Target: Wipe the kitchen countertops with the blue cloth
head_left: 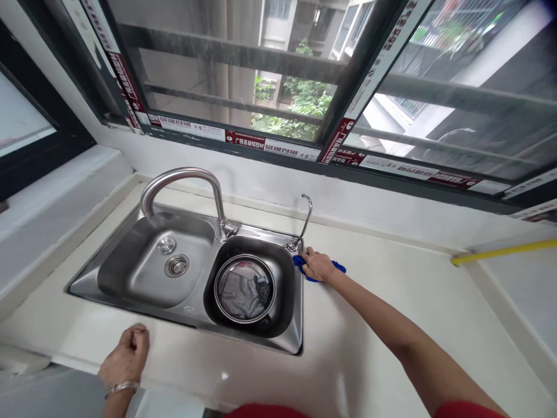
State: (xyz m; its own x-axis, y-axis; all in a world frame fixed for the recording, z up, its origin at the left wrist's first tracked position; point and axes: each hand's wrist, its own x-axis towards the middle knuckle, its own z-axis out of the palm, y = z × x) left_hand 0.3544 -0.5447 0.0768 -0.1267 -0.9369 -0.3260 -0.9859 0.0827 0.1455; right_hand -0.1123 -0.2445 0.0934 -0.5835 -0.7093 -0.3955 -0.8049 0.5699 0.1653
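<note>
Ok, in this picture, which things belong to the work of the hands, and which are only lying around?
In use: right hand on a crumpled blue cloth; left hand near the cream stone countertop front edge.

Lying around: round steel mesh strainer in the stainless steel double sink; curved chrome faucet.

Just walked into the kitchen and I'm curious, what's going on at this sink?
A person is standing at the sink. Their right hand is on a blue cloth on the pale countertop, right beside the stainless steel double sink. Their left hand, wearing a metal bangle, rests at the counter's front edge. A round metal strainer with something grey in it sits in the right bowl.
</note>
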